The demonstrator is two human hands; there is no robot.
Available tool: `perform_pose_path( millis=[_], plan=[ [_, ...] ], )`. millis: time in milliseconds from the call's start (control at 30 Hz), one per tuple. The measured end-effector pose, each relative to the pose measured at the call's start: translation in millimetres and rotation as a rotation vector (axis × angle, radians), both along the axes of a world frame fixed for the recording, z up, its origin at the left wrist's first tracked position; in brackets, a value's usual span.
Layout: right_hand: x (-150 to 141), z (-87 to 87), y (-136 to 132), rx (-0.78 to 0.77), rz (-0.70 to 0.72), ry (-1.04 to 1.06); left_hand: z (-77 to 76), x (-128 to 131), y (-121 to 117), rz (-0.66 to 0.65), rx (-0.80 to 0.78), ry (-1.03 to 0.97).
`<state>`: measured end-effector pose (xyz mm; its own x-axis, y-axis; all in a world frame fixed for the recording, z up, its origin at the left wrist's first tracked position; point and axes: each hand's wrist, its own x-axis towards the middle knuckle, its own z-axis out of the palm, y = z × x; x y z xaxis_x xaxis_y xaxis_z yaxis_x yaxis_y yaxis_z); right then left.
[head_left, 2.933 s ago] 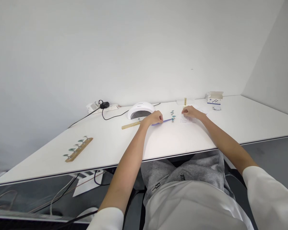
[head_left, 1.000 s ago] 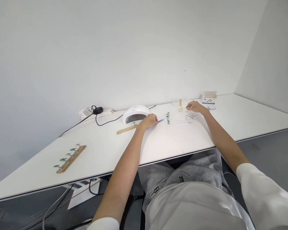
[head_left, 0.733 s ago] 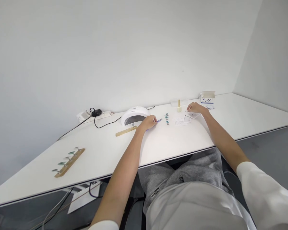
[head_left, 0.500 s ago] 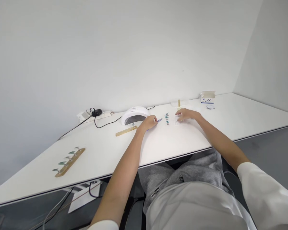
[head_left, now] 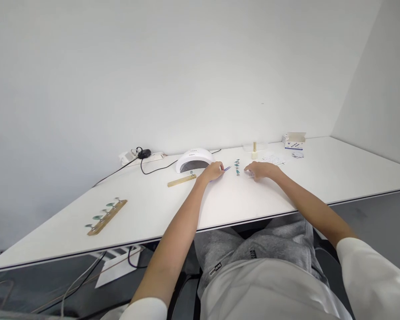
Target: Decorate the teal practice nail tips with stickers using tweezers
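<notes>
My left hand (head_left: 215, 170) is closed on a slim blue pointed tool (head_left: 227, 168), tweezers-like, its tip pointing right. Just right of that tip stands a short row of teal nail tips (head_left: 238, 168) on the white table. My right hand (head_left: 258, 170) is on the other side of the row, low over a small printed sheet (head_left: 251, 174) that it mostly covers. Its index finger is stretched out towards the nail tips and the other fingers are partly hidden. Whether it touches the sheet is unclear.
A white nail lamp (head_left: 195, 155) stands behind a wooden stick (head_left: 182, 180) with one small stand. At left lies a wooden bar (head_left: 107, 218) of nail tips. Further back are a gold-capped bottle (head_left: 254, 154), another printed sheet (head_left: 272, 159), an open box (head_left: 294, 143) and a power strip (head_left: 128, 156).
My view has shifted slightly. My right hand has come down over the small sheet, its index finger now nearer the nail tips. My left hand keeps hold of the blue tool.
</notes>
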<state>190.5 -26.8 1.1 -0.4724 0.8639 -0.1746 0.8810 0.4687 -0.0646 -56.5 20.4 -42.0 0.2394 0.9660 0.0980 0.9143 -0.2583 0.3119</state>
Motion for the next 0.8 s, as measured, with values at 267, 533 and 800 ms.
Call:
perform_pose_path(
  millis=[267,533,800],
  plan=[
    [2.9,0.4,3.0,0.108,-0.013,0.118,5.2,2.0,-5.7,-0.007,-0.009,0.003],
    [16.5,17.4,6.2,0.116,-0.072,0.368,6.3,1.8,-4.6,-0.012,-0.01,0.01],
    [45.4,36.8,5.9,0.087,-0.052,0.567,5.3,1.1,-6.2,-0.008,0.002,-0.024]
  ],
)
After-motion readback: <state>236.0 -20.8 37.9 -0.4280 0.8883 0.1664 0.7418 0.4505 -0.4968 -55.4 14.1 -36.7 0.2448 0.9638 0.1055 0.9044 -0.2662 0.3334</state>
